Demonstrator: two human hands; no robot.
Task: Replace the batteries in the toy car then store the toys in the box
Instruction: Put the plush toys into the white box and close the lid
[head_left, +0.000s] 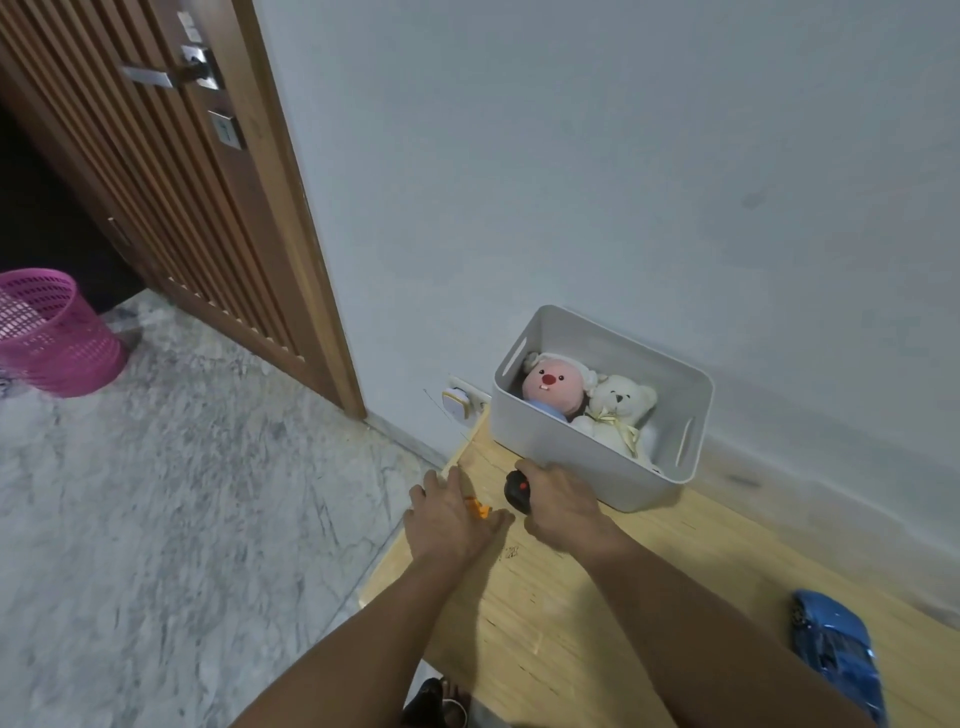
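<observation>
A grey plastic box (556, 447) stands against the wall on a wooden table (597, 597). Inside lie a pink plush doll (550, 384) and a white teddy bear (621, 410). My right hand (563, 506) grips a black remote control (517, 491) with a red button, just in front of the box; a thin wire antenna rises from it to the upper left. My left hand (449, 514) lies over a small orange object (480, 509) at the table's left edge; its fingers hide most of it. A blue toy car (836, 654) sits at the lower right.
The table's left edge drops to a marble floor (182, 519). A pink mesh bin (52, 332) stands far left beside a wooden door (208, 208). A white plug (457, 405) sits in a wall socket left of the box.
</observation>
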